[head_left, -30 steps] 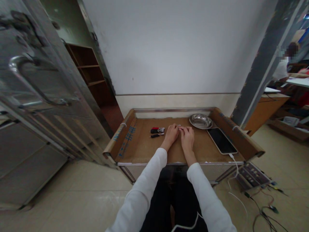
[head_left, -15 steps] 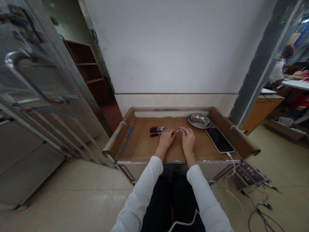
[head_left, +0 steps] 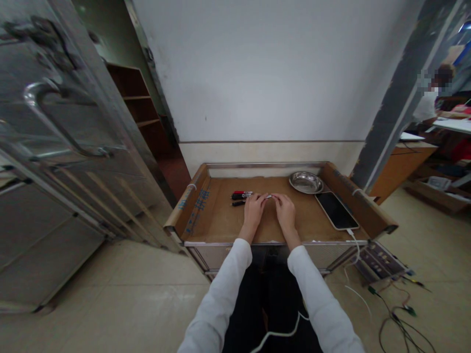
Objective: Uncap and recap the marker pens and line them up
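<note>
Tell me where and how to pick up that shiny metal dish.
I'd pinch the near-left part of its rim, coming from that side. The dish is round and shallow with a raised edge, the phone crowds its near-right edge, and the right hand is already on the near-left side.
</note>
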{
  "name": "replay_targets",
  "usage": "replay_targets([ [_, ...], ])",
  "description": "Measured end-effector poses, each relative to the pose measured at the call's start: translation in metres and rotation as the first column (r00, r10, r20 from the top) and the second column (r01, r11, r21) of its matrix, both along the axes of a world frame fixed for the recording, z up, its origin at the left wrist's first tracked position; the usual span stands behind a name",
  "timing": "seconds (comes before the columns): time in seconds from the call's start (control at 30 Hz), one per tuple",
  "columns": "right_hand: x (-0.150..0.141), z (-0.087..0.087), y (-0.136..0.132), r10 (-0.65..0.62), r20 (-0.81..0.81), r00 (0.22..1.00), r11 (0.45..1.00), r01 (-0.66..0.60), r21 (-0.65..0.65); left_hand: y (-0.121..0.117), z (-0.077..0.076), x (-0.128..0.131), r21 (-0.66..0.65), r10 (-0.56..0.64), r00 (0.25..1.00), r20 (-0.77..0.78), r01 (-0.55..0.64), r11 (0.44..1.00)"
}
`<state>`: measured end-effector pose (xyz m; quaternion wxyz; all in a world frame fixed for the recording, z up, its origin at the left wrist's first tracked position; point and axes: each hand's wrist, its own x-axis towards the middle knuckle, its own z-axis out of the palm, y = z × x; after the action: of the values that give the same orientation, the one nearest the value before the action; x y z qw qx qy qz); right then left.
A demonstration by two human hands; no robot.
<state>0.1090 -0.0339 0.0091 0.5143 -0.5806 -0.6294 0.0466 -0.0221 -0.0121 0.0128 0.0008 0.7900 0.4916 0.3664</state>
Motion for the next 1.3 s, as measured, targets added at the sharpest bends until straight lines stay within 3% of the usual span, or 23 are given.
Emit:
replay_targets([
  [0.13, -0.005, 0.004, -0.001, 0.338, 0.031, 0.941, 0.941, -0.337, -0.022, -0.004, 0.002, -0.003, -0.037, 0.077, 0.994, 0.081, -0.074, 0.997],
  [0.2, -0.007, 0.002, 0.0, 0.393, 0.032, 0.919, 0.919, -0.391, -0.048, -0.009, 0.003, -0.005, -0.041, 0.161, 0.983, 0.089, -0.158, 0.987],
  [0.27, -0.007, -0.004, 0.003, 0.359, 0.07, 0.931, 0.932, -0.353, -0.08, -0.014, 0.004, -0.006, -0.04, 0.267, 0.962, 0.052, -0.265, 0.964],
  [0.37, -0.006, -0.015, 0.009, 0.17, 0.174, 0.97, 0.979, -0.147, -0.14, -0.02, 0.002, -0.007, -0.063, 0.407, 0.913, -0.035, -0.409, 0.91],
  [0.43, -0.005, -0.021, 0.012, 0.038, 0.259, 0.965, 0.982, 0.013, -0.189, -0.022, 0.001, -0.006, -0.09, 0.449, 0.89, -0.082, -0.455, 0.886],
  [0.5, -0.005, -0.024, 0.014, -0.013, 0.339, 0.941, 0.969, 0.096, -0.228, -0.022, 0.0, -0.004, -0.116, 0.464, 0.881, -0.089, -0.472, 0.874],
  [0.7, -0.008, -0.027, 0.012, -0.019, 0.438, 0.899, 0.959, 0.139, -0.245, -0.023, 0.003, -0.001, -0.141, 0.499, 0.862, -0.084, -0.506, 0.851],
  [1.07, -0.009, -0.03, 0.009, 0.002, 0.47, 0.883, 0.945, 0.151, -0.289, -0.027, 0.008, 0.0, -0.145, 0.557, 0.82, -0.132, -0.572, 0.807],
  [1.17, -0.009, -0.03, 0.007, 0.008, 0.476, 0.879, 0.94, 0.156, -0.303, -0.023, 0.005, 0.0, -0.139, 0.465, 0.878, -0.112, -0.477, 0.868],
  [1.23, -0.009, -0.03, 0.004, 0.024, 0.482, 0.876, 0.936, 0.15, -0.32, -0.019, 0.003, -0.001, -0.147, 0.261, 0.96, -0.102, -0.274, 0.95],
  [1.3, -0.008, -0.029, -0.001, 0.053, 0.487, 0.872, 0.931, 0.134, -0.341, -0.017, 0.0, -0.001, -0.17, 0.013, 0.994, -0.106, -0.032, 0.985],
])
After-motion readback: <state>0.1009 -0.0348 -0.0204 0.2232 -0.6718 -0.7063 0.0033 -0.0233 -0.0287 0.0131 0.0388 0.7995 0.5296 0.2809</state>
